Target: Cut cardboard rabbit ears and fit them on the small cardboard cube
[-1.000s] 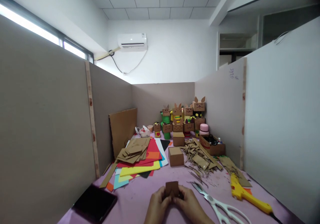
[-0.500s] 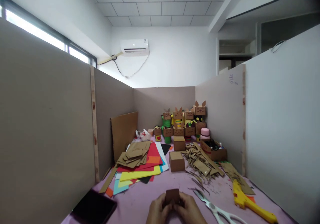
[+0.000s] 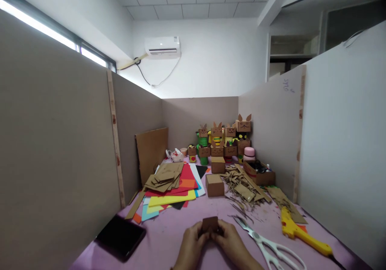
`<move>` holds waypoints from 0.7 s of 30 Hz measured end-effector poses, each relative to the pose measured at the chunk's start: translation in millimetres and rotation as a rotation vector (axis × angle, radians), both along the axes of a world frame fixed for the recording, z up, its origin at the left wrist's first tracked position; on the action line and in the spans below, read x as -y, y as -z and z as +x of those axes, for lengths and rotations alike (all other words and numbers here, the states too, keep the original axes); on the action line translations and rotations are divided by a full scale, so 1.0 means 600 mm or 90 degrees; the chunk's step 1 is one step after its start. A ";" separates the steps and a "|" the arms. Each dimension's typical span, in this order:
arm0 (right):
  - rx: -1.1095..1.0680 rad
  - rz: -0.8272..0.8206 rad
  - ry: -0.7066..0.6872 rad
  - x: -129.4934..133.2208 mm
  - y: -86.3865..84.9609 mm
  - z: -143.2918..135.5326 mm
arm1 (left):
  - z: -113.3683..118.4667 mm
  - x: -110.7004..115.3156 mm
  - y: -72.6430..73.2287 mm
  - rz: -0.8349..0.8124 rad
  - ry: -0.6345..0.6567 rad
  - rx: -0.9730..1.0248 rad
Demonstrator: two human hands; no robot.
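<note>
Closest in, the left hand (image 3: 193, 238) and the right hand (image 3: 228, 238) share one small piece of brown cardboard (image 3: 210, 223) above the bench (image 3: 164, 244), the fingers of each closed on one side of it. Its visible face is plain, with no drawing or ears on it; whether its lower part is folded or glued is hidden by the thumbs. This piece looks to be at an early stage.

Just beside the right hand lie white-handled scissors (image 3: 256, 237), and farther right a yellow glue gun (image 3: 293, 230), neither in a hand. Beyond, on the left, coloured paper sheets (image 3: 171, 199) lie partly under stacked cardboard pieces (image 3: 164, 176), so material seems to remain. To the right, a heap of cardboard offcuts (image 3: 239, 183) suggests plenty of cutting is done.

Between these stand a nearer cardboard box (image 3: 215, 186) and, behind it, a farther cardboard box (image 3: 218, 165): both formed, with no ears or face visible. At the back, eared cardboard figures (image 3: 216, 131) with drawn faces appear the most finished.
</note>
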State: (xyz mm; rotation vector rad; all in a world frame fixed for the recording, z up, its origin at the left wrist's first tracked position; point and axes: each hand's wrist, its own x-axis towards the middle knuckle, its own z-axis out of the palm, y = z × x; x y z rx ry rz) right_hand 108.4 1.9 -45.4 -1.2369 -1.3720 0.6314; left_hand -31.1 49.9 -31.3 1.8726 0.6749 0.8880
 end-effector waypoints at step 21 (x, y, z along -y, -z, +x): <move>-0.140 -0.058 -0.044 0.019 -0.025 0.002 | 0.004 0.004 -0.006 -0.127 0.026 0.040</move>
